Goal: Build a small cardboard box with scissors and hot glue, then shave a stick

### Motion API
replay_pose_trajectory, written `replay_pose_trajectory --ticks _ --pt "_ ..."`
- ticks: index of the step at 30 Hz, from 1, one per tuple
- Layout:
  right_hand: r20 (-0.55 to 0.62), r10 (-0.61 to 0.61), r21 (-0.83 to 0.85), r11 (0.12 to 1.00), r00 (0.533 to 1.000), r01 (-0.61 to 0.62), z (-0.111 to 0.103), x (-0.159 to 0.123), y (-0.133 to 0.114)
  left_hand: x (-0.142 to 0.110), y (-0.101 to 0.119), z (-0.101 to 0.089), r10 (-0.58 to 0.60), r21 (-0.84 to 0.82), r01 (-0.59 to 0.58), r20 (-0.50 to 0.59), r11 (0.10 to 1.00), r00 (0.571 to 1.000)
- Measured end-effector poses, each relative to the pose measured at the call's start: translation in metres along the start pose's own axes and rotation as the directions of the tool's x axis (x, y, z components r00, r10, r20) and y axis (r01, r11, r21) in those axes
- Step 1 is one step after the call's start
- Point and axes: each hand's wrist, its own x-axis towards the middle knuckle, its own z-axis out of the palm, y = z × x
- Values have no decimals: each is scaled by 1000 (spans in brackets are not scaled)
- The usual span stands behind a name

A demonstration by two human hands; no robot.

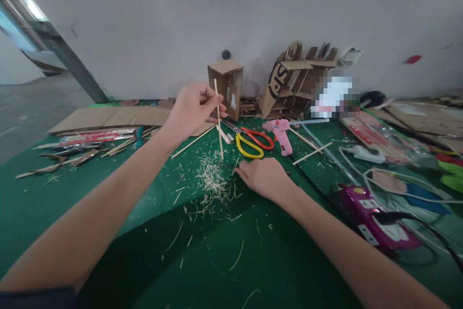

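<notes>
My left hand (193, 108) pinches a thin wooden stick (218, 121) and holds it nearly upright, its lower end close to the green mat (224, 261). A pile of wood shavings (213, 181) lies just below the stick. My right hand (264, 177) rests knuckles-up on the mat to the right of the shavings, fingers curled; whether it holds anything is hidden. Yellow-and-red scissors (251, 142) lie just beyond my right hand, and a pink glue gun (280, 133) sits beside them.
Loose sticks (311, 154) lie around the scissors. Cardboard models (226, 85) stand against the wall, with flat cardboard (112, 117) at the back left. A purple power strip (376, 220) with cables sits at right. Wrapped stick packets (97, 136) lie at left.
</notes>
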Motion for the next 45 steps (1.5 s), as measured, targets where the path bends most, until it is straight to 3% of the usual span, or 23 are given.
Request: replay_pose_trajectory --ticks 3,8,11,15,20,25,30,35,45 --pt "-100 -30 -16 999 995 29 3 -1 11 0 -8 7 -34 -22 36 52 999 998" --pt "-213 151 6 988 965 -153 1 2 20 -3 -15 15 -15 -44 21 119 999 993" --pt "-230 173 8 984 958 -176 0 6 19 -3 -16 17 -21 -34 25 117 999 993" --pt "-205 165 -7 985 965 -170 2 9 16 -1 -18 16 -43 -28 46 115 999 992" --pt "-85 65 -71 995 994 -71 7 8 15 -3 -15 18 -19 -22 22 127 1000 992" --pt "-82 36 -85 995 996 -43 10 6 15 -5 -11 18 8 -9 -7 124 1000 992" --pt "-33 16 113 994 999 -13 5 3 28 -2 -14 14 -40 14 39 98 999 994" --pt "-63 -32 400 915 998 55 5 -1 41 0 -20 11 -77 26 75 66 997 995" --pt "-233 57 513 856 971 72 19 0 38 4 -26 10 -88 9 87 50 996 995"
